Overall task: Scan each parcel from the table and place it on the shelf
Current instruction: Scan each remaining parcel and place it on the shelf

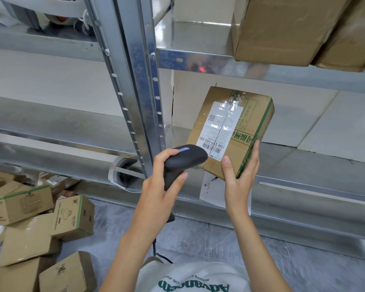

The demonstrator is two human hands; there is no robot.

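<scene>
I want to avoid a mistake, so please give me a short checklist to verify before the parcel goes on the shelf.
1. Right hand grips the parcel firmly: ok.
2. Left hand holds the scanner pointing at the parcel's label: ok.
3. Label faces up and is unobstructed: ok, only the scanner head overlaps its lower corner.
4. Scan registered: cannot tell; a red glow shows on the shelf beam, not the barcode.
5. Free space on the shelf behind the parcel: ok.
</scene>
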